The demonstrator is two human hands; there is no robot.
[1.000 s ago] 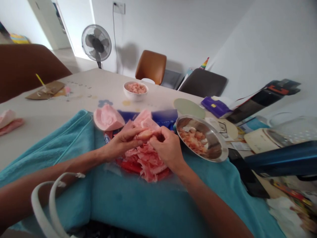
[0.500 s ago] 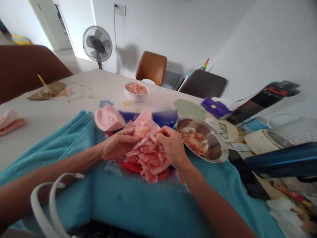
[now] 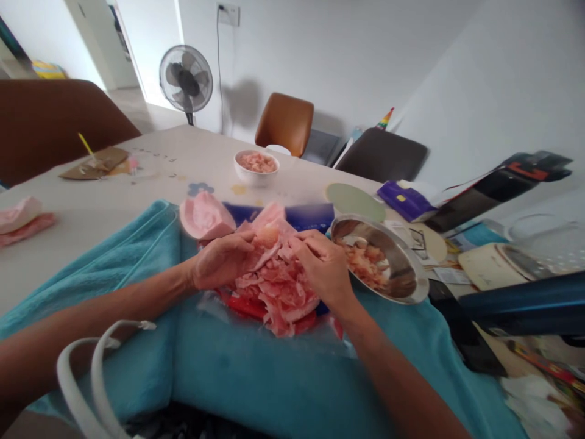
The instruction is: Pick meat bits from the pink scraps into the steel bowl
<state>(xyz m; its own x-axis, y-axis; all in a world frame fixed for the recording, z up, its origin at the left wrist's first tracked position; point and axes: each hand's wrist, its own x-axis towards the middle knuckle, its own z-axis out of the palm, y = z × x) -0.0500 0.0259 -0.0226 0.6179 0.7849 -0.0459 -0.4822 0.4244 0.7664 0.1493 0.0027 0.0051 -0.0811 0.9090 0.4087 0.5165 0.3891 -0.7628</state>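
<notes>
The left hand [image 3: 223, 261] holds a fruit piece [image 3: 269, 236] in curled fingers; the right hand [image 3: 325, 268] pinches pale skin [image 3: 285, 251] (a thin shred, apparently). Probably light, soft and slippery, the fruit piece wants cradling underneath. It lies between both grips, over the peel pile [image 3: 283, 296]. Right of the pile tilts a metal bowl [image 3: 409, 273].

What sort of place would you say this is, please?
Probably a home dining area: leather-look chairs stand around a big pale table, a household fan stands beyond it, and a white bowl sits on the tabletop.
</notes>
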